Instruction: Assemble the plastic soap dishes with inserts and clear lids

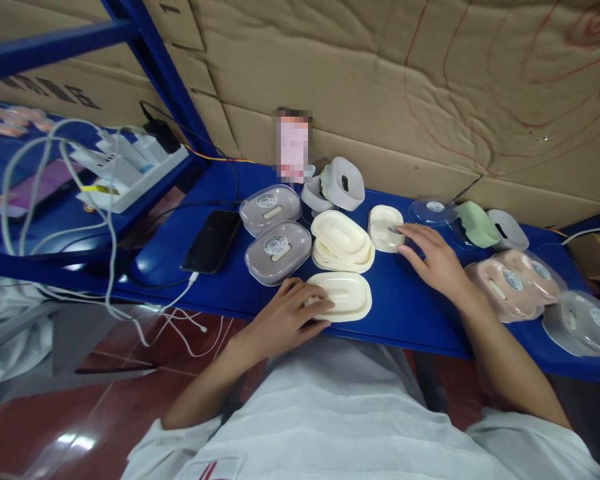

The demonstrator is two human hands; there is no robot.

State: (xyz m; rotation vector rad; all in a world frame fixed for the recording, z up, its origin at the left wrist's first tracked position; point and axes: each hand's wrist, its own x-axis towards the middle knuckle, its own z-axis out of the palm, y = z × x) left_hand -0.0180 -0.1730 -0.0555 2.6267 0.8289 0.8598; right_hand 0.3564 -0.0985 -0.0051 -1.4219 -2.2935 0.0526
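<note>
Left hand [291, 312] on cream tray [354, 299]
Its long axis runs rightward from that curled grip, hold unclear; right hand [433, 257] at small dish [379, 230], thumb and fingertips apart.

Left of centre, you have a dark phone [211, 241] lying flat, white plug [193, 277] at its lower end. Upper left: white tray [151, 183] of chargers, black adapter [163, 137] at its back, blue post [166, 77]. Brown cardboard [330, 60] spans your upper right. Lower left, reddish tiled floor [45, 433].
</note>
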